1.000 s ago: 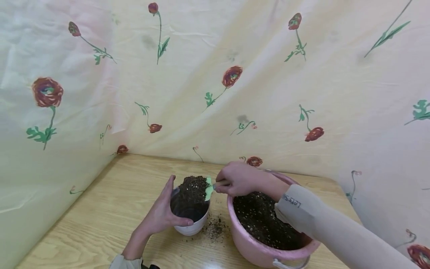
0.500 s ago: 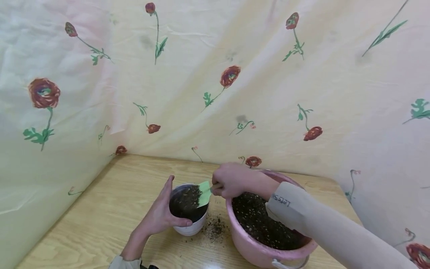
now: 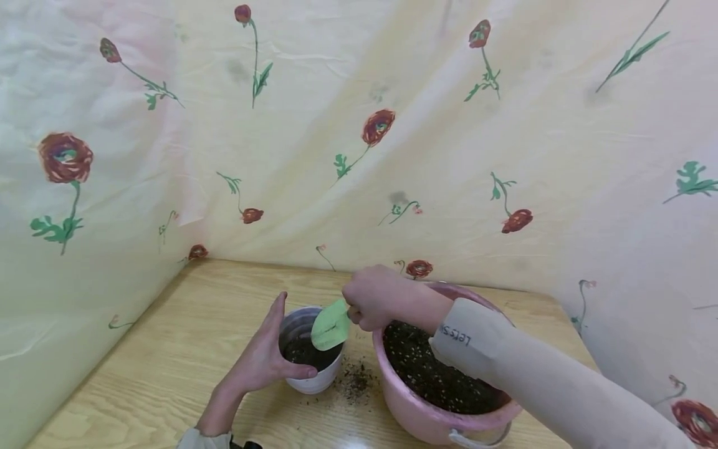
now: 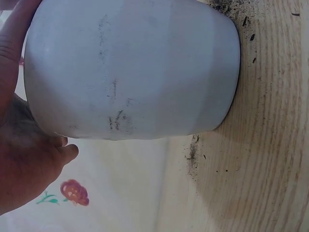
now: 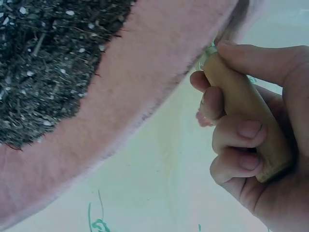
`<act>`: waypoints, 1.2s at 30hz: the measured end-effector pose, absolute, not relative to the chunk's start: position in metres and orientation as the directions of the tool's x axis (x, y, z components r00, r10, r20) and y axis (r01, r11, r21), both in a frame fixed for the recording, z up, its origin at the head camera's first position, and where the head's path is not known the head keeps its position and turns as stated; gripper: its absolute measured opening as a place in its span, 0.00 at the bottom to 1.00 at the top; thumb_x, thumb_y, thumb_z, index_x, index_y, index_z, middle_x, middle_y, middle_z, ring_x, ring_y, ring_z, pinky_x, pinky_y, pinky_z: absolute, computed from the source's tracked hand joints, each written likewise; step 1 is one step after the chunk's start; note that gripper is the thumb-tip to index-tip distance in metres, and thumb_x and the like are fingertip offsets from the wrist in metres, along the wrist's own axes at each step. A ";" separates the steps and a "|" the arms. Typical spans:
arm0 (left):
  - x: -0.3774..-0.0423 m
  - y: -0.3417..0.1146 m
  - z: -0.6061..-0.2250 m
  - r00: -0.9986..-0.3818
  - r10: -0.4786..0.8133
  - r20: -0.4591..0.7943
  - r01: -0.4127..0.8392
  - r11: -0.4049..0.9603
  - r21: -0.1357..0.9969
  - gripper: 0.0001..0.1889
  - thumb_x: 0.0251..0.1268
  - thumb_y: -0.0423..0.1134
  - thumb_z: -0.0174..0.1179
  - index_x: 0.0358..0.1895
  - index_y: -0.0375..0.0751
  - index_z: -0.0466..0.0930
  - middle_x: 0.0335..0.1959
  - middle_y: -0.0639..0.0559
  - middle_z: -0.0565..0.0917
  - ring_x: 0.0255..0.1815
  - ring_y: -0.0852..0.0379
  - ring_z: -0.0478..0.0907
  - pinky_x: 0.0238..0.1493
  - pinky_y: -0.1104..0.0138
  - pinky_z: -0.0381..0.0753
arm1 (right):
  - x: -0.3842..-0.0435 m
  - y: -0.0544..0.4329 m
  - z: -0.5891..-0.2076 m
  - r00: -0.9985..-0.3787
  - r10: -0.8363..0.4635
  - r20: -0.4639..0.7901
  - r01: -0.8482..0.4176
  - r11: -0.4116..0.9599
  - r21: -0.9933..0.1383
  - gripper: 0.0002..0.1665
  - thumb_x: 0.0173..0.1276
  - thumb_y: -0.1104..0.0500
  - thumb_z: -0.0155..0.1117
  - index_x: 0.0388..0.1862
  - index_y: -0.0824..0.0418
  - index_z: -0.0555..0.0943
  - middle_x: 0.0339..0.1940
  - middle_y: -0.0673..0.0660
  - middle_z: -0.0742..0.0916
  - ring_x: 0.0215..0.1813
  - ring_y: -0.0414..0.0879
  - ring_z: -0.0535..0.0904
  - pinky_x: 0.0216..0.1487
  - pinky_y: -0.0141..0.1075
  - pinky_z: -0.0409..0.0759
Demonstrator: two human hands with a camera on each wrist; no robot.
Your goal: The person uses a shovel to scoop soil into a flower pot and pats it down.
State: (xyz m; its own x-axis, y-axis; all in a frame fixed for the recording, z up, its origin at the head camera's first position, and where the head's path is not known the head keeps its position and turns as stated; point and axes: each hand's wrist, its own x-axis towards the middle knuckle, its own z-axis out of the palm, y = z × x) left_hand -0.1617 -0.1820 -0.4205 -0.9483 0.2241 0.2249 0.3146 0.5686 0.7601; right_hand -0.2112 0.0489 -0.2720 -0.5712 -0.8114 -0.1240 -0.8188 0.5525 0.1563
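Observation:
My right hand (image 3: 374, 298) grips the wooden handle (image 5: 244, 108) of a small trowel, its fingers curled round it in the right wrist view. The trowel's light green blade (image 3: 331, 326) is tilted over the white flowerpot (image 3: 314, 381), turned with little soil visible on it. My left hand (image 3: 262, 357) holds the pot at its left side, thumb along the near rim and fingers along the far side. Dark soil (image 3: 303, 350) lies low inside the pot. In the left wrist view the pot's wall (image 4: 140, 67) carries dark smudges and its base stands on the table.
Right of the pot stands a large pink bucket (image 3: 406, 411) with dark, white-flecked potting soil (image 3: 432, 377) and a pale handle (image 3: 477, 441). Spilled soil (image 3: 357, 381) dots the wooden table (image 3: 185, 337) between the two. Flower-printed cloth (image 3: 303, 156) hangs behind and at the sides.
The trowel has turned over: its heaped soil has slid into the pot, leaving the green blade in sight. My right hand has moved slightly left; my left hand stays on the pot.

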 end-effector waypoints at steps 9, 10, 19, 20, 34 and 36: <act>-0.161 -0.181 -0.418 -0.942 0.241 0.233 0.332 0.581 0.743 0.76 0.28 0.64 0.78 0.78 0.50 0.29 0.78 0.39 0.39 0.76 0.38 0.42 0.69 0.39 0.54 | -0.209 0.050 -0.265 -0.578 -0.808 -0.109 -0.813 0.560 0.159 0.23 0.54 0.66 0.55 0.12 0.51 0.54 0.13 0.46 0.53 0.20 0.40 0.48 0.22 0.32 0.50; -0.161 -0.180 -0.417 -0.941 0.243 0.235 0.335 0.581 0.741 0.76 0.28 0.65 0.78 0.78 0.50 0.29 0.78 0.39 0.39 0.76 0.38 0.42 0.69 0.39 0.54 | -0.209 0.052 -0.265 -0.573 -0.813 -0.100 -0.816 0.555 0.161 0.23 0.54 0.66 0.55 0.12 0.51 0.54 0.14 0.46 0.53 0.20 0.40 0.48 0.22 0.32 0.50; -0.161 -0.176 -0.413 -0.937 0.266 0.226 0.342 0.574 0.744 0.75 0.30 0.64 0.78 0.78 0.51 0.29 0.78 0.41 0.38 0.76 0.39 0.42 0.68 0.39 0.56 | -0.204 0.070 -0.259 -0.548 -0.836 -0.033 -0.833 0.542 0.108 0.23 0.53 0.67 0.53 0.13 0.50 0.51 0.14 0.45 0.54 0.20 0.40 0.48 0.21 0.31 0.49; -0.161 -0.175 -0.413 -0.937 0.267 0.227 0.344 0.574 0.743 0.75 0.30 0.64 0.78 0.78 0.51 0.29 0.78 0.41 0.38 0.76 0.39 0.42 0.68 0.39 0.56 | -0.204 0.073 -0.258 -0.549 -0.835 -0.028 -0.833 0.544 0.100 0.24 0.55 0.66 0.54 0.13 0.49 0.52 0.14 0.45 0.54 0.20 0.39 0.49 0.20 0.31 0.49; -0.162 -0.161 -0.399 -0.901 0.311 0.304 0.433 0.569 0.699 0.75 0.28 0.62 0.79 0.78 0.51 0.30 0.79 0.44 0.40 0.77 0.42 0.41 0.68 0.40 0.56 | -0.200 0.129 -0.246 -0.507 -0.850 0.146 -0.849 0.521 0.087 0.25 0.63 0.54 0.64 0.13 0.49 0.61 0.13 0.41 0.64 0.19 0.35 0.59 0.22 0.30 0.64; -0.163 -0.156 -0.396 -0.890 0.328 0.316 0.453 0.565 0.690 0.75 0.28 0.63 0.79 0.78 0.51 0.30 0.79 0.44 0.40 0.77 0.42 0.42 0.68 0.40 0.56 | -0.198 0.137 -0.246 -0.502 -0.849 0.165 -0.849 0.521 0.095 0.24 0.63 0.54 0.65 0.14 0.49 0.63 0.14 0.41 0.65 0.19 0.34 0.59 0.22 0.30 0.65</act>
State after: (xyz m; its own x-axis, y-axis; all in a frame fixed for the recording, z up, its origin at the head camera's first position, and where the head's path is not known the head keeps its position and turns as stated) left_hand -0.1625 -0.1559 -0.3965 -0.8903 0.3283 0.3155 0.4528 0.5650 0.6898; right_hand -0.1979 0.1369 -0.2464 -0.5023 -0.8488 0.1653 -0.8485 0.5206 0.0949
